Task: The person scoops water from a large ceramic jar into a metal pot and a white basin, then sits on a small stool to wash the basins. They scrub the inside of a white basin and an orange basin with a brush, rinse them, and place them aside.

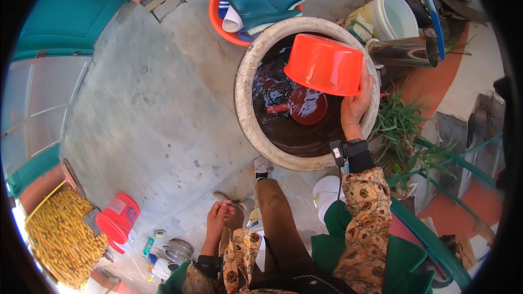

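My right hand grips a bright red plastic basin at its right end. The basin is tilted over a round stone-like vat of dark water, and its inside is turned away from view. Below the basin a dark red dipper lies in the water, its handle pointing left. Ripples and glints break the surface around it. My left hand hangs low in front of my body, away from the vat, with fingers loosely curled. Nothing shows in it.
Green rubber boots lie over a filled orange basin behind the vat. A white bucket and a metal cylinder stand beyond its right rim. Spiky plants flank it. Corn cobs and a red bucket sit lower left.
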Demonstrator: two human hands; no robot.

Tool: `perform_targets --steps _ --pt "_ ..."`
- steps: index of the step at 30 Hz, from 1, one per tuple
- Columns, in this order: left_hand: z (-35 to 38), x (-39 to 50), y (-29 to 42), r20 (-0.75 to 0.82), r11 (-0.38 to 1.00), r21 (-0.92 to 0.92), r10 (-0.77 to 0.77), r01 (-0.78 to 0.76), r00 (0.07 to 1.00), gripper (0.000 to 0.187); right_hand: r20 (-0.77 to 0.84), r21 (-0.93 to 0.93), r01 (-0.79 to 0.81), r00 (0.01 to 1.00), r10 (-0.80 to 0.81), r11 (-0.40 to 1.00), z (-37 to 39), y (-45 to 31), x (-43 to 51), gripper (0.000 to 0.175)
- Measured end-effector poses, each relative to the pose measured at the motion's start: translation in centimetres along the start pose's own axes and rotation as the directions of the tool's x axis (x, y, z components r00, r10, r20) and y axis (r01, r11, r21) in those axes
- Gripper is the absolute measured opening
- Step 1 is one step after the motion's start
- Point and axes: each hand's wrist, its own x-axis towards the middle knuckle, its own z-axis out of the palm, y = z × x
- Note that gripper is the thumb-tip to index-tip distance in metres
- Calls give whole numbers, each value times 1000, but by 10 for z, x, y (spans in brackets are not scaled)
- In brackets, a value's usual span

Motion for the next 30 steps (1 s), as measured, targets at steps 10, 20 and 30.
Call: perform_targets --steps 10,20,30 --pt "72 18 164 108 898 92 420 -430 901 32 150 -123 272 956 -253 954 -38 -53 59 57" --pt "149 54 220 45 572 241 801 -784 597 52 616 -13 512 681 -396 859 -44 -130 67 58" --pt "116 51 228 -31 916 -98 387 -388 922 35 973 65 213 202 -109 975 -48 -28 2 108"
